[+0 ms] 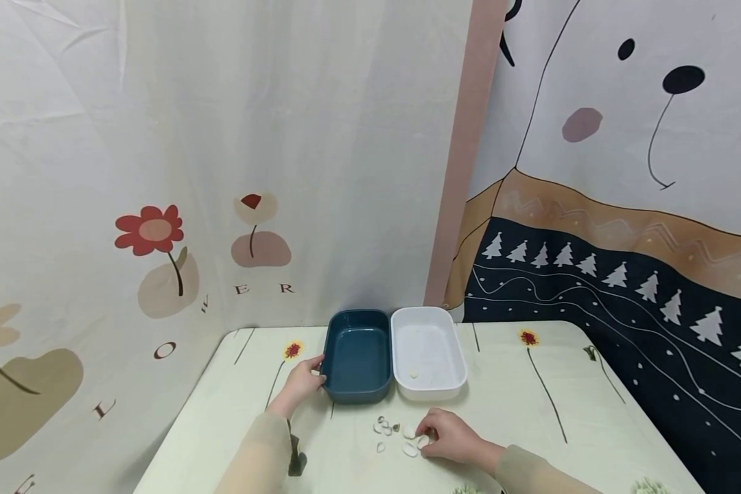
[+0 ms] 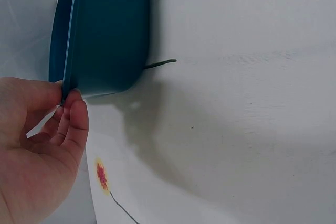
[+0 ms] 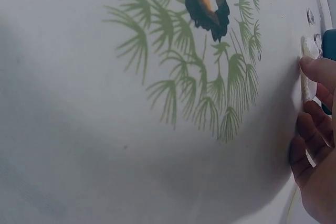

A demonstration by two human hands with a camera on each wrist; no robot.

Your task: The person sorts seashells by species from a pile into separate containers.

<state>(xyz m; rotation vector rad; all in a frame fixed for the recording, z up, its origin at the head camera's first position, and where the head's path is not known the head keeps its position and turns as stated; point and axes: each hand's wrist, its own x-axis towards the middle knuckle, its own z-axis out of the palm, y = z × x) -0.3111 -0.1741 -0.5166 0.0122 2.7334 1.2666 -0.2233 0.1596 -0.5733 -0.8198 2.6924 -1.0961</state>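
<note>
On the left, my left hand (image 1: pixel 302 382) pinches the rim of a dark teal rectangular basin (image 1: pixel 356 396). In the left wrist view, the thumb and fingers of that hand (image 2: pixel 47 135) meet at the edge of the basin (image 2: pixel 113 30). Down at the tabletop, my right hand (image 1: pixel 449 437) has its thumb and fingers around a white shell (image 1: pixel 422 442). The right wrist view shows this hand (image 3: pixel 317 145) at the frame's edge, partly cut off, with a white shell (image 3: pixel 308 90) at its fingertips. Beside it lie another white shell (image 1: pixel 410 450) and several small grey-and-white shells (image 1: pixel 386 430).
A white rectangular basin (image 1: pixel 429 394) stands against the teal one's right side, with one small pale piece (image 1: pixel 414 374) inside. Both sit on a table with a flower-printed cloth (image 1: pixel 506 384). Printed curtains (image 1: pixel 346 171) hang behind and to the sides.
</note>
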